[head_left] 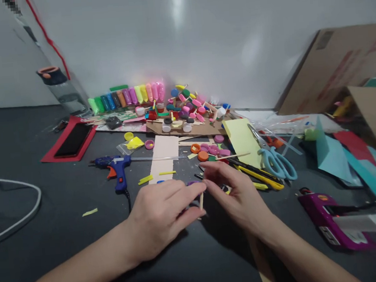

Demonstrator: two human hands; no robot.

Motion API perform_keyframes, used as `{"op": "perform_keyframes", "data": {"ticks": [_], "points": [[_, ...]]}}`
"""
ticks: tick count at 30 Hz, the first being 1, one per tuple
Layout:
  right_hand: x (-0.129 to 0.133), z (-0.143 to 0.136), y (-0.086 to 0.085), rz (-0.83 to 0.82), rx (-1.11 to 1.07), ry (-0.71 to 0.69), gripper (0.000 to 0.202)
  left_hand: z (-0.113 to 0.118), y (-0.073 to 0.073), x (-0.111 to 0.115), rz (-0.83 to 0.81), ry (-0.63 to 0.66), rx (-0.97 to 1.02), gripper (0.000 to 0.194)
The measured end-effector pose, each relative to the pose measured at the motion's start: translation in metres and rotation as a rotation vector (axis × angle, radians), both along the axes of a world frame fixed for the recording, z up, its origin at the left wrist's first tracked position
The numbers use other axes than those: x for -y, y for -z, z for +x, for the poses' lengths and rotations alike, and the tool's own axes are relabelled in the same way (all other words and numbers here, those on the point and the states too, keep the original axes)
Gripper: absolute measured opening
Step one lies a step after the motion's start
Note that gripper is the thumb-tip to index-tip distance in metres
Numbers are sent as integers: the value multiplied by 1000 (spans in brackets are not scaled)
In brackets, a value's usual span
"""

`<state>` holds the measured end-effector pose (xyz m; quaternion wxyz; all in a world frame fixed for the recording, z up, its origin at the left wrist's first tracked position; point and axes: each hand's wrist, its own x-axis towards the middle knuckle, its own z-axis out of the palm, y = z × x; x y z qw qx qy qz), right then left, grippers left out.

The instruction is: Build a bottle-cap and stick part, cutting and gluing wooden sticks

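My left hand (161, 211) pinches a short wooden stick (201, 201) between thumb and forefinger, close to upright above the dark table. My right hand (238, 193) is curved just right of it, its thumb tip against the left fingertips near the stick's top. Its forefinger stands apart from the thumb, with no held thing visible. Behind the fingers a purple piece (192, 183) is partly hidden. A blue glue gun (120, 171) lies left of the hands. Beyond them are a pale card strip (163, 152) and several bottle caps (203, 156).
At right lie blue-handled scissors (277, 164), a yellow cutter (260, 178) and a purple power strip (329, 220). A phone (74, 140) rests on red card, near a water bottle (63, 92). Clay packets (128, 95) line the wall. A tan strip (263, 266) passes under my right forearm.
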<state>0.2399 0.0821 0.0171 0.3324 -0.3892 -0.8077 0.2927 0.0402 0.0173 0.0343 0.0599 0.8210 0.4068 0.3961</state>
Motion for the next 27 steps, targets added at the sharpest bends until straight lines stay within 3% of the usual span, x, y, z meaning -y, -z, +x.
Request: {"op": "perform_keyframes", "data": {"ticks": [4,7,9,12,15,17,22,27], "points": [[-1,-24,-22,-117,141,-118,27,-17,-20,6,1,-88,97,29],[-2,-60,-31,-169,276,-191,24,-41,-22,14,74,-233,145,31],[-2,-92,-31,-168,325,-224,23,-62,-14,19,142,-375,140,40],[-4,-143,-22,-150,422,-224,37,-94,6,22,374,-563,156,52],[-5,-185,-12,-145,538,-203,46,-118,23,21,407,-638,132,53],[-6,-203,-7,-151,604,-202,39,-126,28,21,415,-676,153,54],[-7,-219,-2,-178,660,-194,35,-126,28,22,412,-630,190,51],[0,-205,-6,-194,566,-134,30,-122,25,26,522,-624,278,47]]}}
